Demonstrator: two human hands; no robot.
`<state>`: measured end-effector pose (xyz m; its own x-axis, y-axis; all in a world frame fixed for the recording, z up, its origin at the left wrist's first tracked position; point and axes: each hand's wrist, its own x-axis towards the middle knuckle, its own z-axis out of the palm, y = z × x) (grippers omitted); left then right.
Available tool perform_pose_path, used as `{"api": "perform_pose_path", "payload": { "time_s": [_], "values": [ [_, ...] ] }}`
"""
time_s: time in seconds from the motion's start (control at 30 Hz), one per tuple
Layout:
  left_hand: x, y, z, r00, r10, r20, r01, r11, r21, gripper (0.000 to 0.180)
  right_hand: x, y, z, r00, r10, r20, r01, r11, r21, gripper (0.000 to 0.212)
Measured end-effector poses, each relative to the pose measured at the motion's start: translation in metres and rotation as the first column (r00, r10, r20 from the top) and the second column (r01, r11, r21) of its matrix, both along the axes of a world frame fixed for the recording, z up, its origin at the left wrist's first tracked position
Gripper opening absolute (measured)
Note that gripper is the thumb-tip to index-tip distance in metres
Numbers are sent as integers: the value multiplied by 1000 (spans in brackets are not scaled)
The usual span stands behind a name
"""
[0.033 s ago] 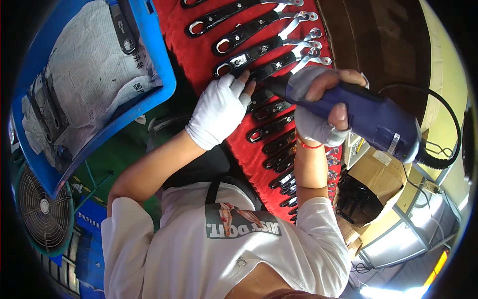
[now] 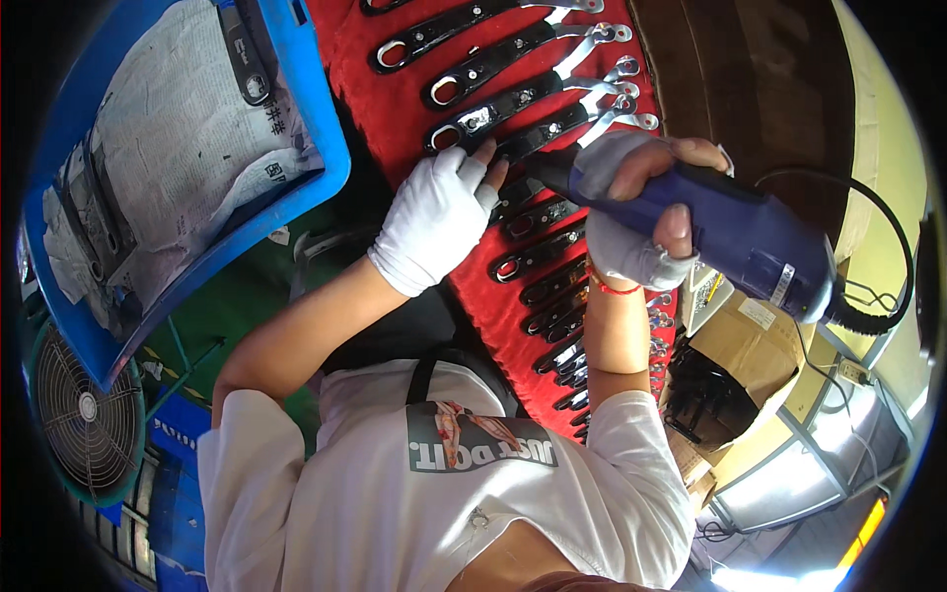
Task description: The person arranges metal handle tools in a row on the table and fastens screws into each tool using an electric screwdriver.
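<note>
A dark blue corded electric screwdriver [image 2: 755, 232] lies across my right hand [image 2: 626, 242], whose gloved fingers wrap round its front part. Its black nose points left at one of the black handles [image 2: 541, 133] in a row; the tip is hidden by my fingers and the handles. My left hand [image 2: 429, 222], in a white glove with some fingertips bare, has its fingers closed at the near end of that handle. Bright metal arms with holes [image 2: 600, 123] stick out from the handles' far ends.
Red cloth [image 2: 473, 286] lies under the handles. On the left stands a blue bin [image 2: 330, 148] lined with newspaper, holding more black handles. A round fan [image 2: 89, 405] is below it. At right are a cardboard box [image 2: 745, 345] of black parts and the screwdriver's cable [image 2: 893, 306].
</note>
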<state>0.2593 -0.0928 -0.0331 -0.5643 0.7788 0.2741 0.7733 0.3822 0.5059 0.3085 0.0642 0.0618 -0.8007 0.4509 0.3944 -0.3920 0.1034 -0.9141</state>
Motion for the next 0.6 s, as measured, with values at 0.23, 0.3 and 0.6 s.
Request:
{"api": "perform_pose_path", "payload": {
  "time_s": [0.23, 0.3, 0.6],
  "values": [
    [-1, -2, 10, 986, -78, -146, 71, 996, -51, 32, -2, -13, 0, 999, 51, 10, -50, 996, -71, 58],
    [0, -2, 13, 983, -87, -164, 74, 994, -82, 34, 2, -16, 1, 998, 46, 32, -42, 993, -111, 56],
    [-13, -10, 13, 989, -130, -76, 124, 988, -89, 37, -18, 13, -3, 993, 70, -97, -66, 997, 47, 45]
  ]
}}
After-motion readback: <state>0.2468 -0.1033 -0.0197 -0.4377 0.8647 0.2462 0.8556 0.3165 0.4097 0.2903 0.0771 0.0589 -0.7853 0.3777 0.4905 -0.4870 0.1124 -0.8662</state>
